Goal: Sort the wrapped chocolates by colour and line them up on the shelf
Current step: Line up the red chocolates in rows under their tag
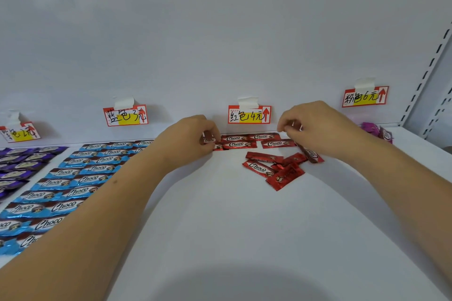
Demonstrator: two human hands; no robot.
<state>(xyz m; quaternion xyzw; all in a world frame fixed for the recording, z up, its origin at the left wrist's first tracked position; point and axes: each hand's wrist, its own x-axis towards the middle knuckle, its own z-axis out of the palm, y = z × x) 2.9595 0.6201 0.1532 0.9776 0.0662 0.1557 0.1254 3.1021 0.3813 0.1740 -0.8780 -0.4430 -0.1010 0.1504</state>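
A flat white shelf (232, 227) holds many small shiny wrapped chocolates with the word Choco on them, and a white back wall (220, 32) stands behind it. The left hand (193, 140) reaches to the back of the shelf, and its curled fingers pinch the end of a red wrapped chocolate (210, 140) that lies at the left end of the red row. The right hand (315, 127) is up a little above the shelf, and its grip is narrow, with finger and thumb pinching something small and red (294, 126); it is too hidden to tell more. Between the two hands, the tidy red row (242, 142) lies flat by the back wall, the wrappers side by side and touching. Just in front of that row and under the right hand sits a loose pile of red chocolates (276, 168), tilted and lying on top of each other. To the left, the blue wrapped chocolates (73, 183) lie in neat lines from the back to the front. Farther left are the purple wrapped chocolates (17, 166), also in lines. At the far right, a small heap of pink wrapped chocolates (378, 131) sits by the wall. Four paper price tags are taped to the wall, one above each colour; the red tag (249, 115) hangs right above the red row.
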